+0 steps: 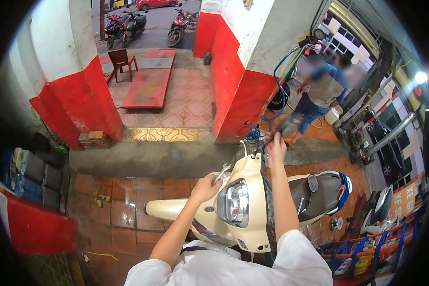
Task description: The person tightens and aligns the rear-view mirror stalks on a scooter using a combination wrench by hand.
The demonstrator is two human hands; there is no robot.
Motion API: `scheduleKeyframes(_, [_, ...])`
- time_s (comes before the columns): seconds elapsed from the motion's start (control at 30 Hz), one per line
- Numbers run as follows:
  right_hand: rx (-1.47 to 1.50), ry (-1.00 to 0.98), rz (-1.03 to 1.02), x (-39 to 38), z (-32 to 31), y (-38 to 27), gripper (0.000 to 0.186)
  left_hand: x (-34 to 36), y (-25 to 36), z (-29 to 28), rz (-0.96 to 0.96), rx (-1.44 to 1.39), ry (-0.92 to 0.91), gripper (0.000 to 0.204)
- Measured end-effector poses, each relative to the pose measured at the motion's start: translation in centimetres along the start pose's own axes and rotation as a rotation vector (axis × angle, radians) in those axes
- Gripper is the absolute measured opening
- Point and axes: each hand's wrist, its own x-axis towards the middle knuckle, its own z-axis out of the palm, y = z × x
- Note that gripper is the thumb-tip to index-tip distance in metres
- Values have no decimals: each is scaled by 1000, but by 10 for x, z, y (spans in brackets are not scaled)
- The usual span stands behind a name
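Note:
A cream scooter point(176, 209) stands below me, its headlamp point(234, 202) between my arms and its seat to the right. My left hand point(206, 187) is closed on a silver open-ended wrench point(222, 171), held over the scooter's front beside the headlamp housing. My right hand point(276, 150) is closed around a dark handlebar grip point(267, 141) at the far end of the handlebar, near a hanging blue hose point(276, 76).
Another person point(321, 95) stands beyond the red-and-white pillar point(240, 95) at the right. A red ramp point(145, 93), brown chair point(120, 64) and parked scooters point(133, 26) are ahead. Stacked grey bins point(31, 176) are left; a railing point(367, 245) and another scooter point(374, 212) are right.

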Motion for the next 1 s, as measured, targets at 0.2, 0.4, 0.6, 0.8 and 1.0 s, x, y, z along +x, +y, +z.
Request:
scheduleKeyframes(0.2, [-723, -617, 105, 31, 52, -3, 31, 2, 11, 7, 21, 1, -31, 43])
scheduleKeyframes(0.4, [-1084, -583, -261, -42, 32, -32, 24, 0, 5, -1, 12, 0, -6, 42])
scheduleKeyframes(0.6, [-170, -117, -106, -28, -25, -9, 24, 2, -2, 5, 91, -25, 46, 44])
scheduleKeyframes(0.8, [-422, -212, 159, 32, 25, -8, 35, 2, 13, 2, 27, 3, -10, 40])
scheduleKeyframes(1.0, [-978, -671, -298, -23, 74, -18, 37, 4, 4, 0, 19, -13, 18, 42])
